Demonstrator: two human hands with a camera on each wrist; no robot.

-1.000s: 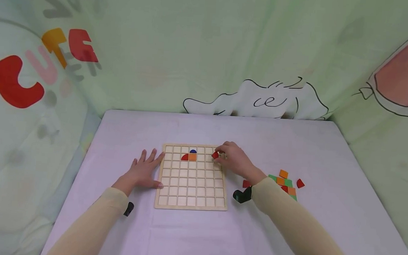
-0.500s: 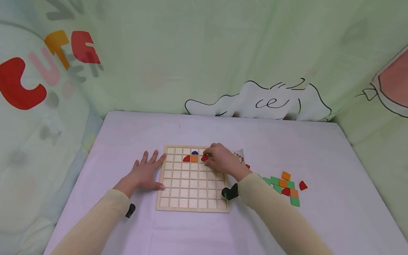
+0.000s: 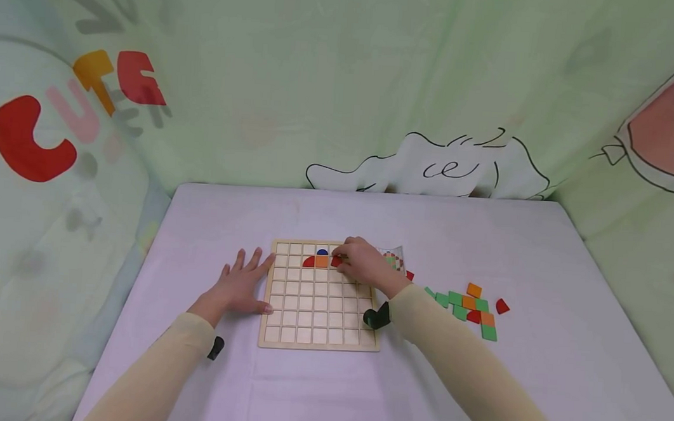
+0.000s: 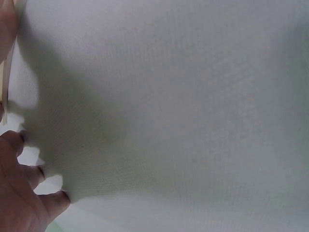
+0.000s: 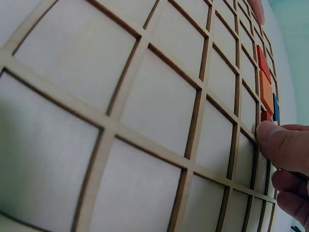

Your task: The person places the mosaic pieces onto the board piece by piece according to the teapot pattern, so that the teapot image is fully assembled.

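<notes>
A wooden grid board (image 3: 318,346) lies on the table, with a red quarter-circle tile (image 3: 309,262), an orange square tile (image 3: 321,261) and a blue rounded tile (image 3: 322,252) in its upper cells. My right hand (image 3: 366,263) pinches a red tile (image 3: 336,261) between thumb and fingers at the cell just right of the orange square. In the right wrist view the thumb covers most of that red tile (image 5: 266,116). My left hand (image 3: 234,288) lies with fingers spread, thumb and index fingertip touching the board's left edge.
Several loose green, orange and red tiles (image 3: 468,302) lie right of the board. A single red tile (image 3: 502,306) sits farther right. Partly behind my right hand is a printed pattern card (image 3: 394,257). A fabric backdrop (image 3: 252,91) stands behind the table.
My right hand has moved left over the board with the red tile, from near its right edge to beside the orange square. My left hand stays on the left edge.
</notes>
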